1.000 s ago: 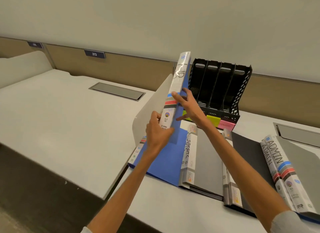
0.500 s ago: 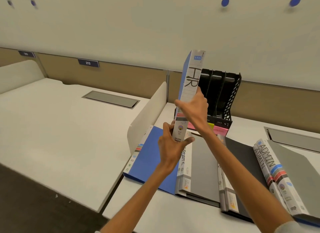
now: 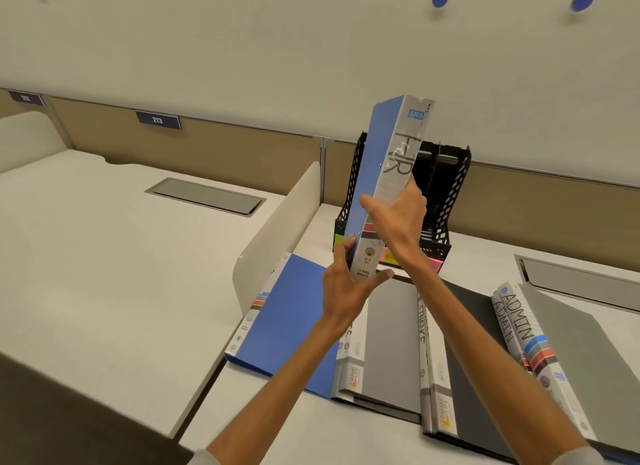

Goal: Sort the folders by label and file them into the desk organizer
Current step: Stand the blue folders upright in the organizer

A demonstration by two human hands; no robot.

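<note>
A blue binder [image 3: 372, 173] with a white spine marked HR is held upright, its top leaning to the right, in front of a black mesh organizer [image 3: 450, 194]. The left hand [image 3: 346, 288] is clamped on the bottom end, with fingers curled round the blue cover's edge and the thumb laid across the spine's lower corner. The right hand [image 3: 398, 218] is wrapped round the spine at mid-height, just under the lettering. The binder's foot is raised off the desk [image 3: 277, 426], about level with the organizer's front lip, and its top edge stands above the organizer's back wall. Whether binder and organizer touch cannot be told.

Upright partitions are seen to the right of the binder (anything further left is hidden behind it). Yellow-green and pink notes are stuck along the organizer's front edge.

Flat on the desk, a blue folder [image 3: 291, 322] lies along the left edge, beside a white rounded divider [image 3: 277, 229]. Its right side is overlapped by a grey folder [image 3: 391, 340]. A dark folder [image 3: 467, 367] marked FINANCE comes next, and two stacked Admin folders [image 3: 519, 322] lie at the far right. Bare surface is left between the organizer and the Admin folders, up to a recessed hatch [image 3: 581, 284]. Beyond the divider, a wide second desk [image 3: 104, 274] is seen.
</note>
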